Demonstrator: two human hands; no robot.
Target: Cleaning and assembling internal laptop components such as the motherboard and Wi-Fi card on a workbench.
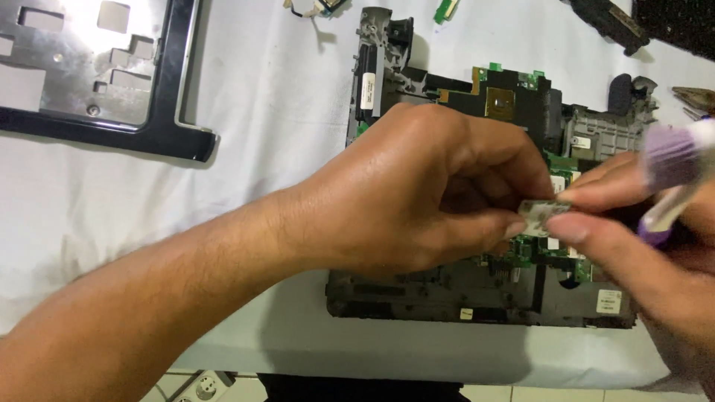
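My left hand (424, 190) reaches across an opened laptop base (477, 294) with a green circuit board (514, 93). Its fingertips pinch a small flat silvery part (538, 211). My right hand (633, 223) comes in from the right and pinches the same part between thumb and forefinger. The right hand also carries a purple-and-white handled tool (670, 160), blurred, tucked against the palm. Both hands hover just above the board's right half and hide much of it.
A black and silver laptop cover panel (104, 74) lies at the top left on the white cloth (261, 149). Small loose parts (445, 9) and dark pieces (611, 22) lie along the far edge. Pliers (696, 100) lie at the right. The table's front edge runs along the bottom.
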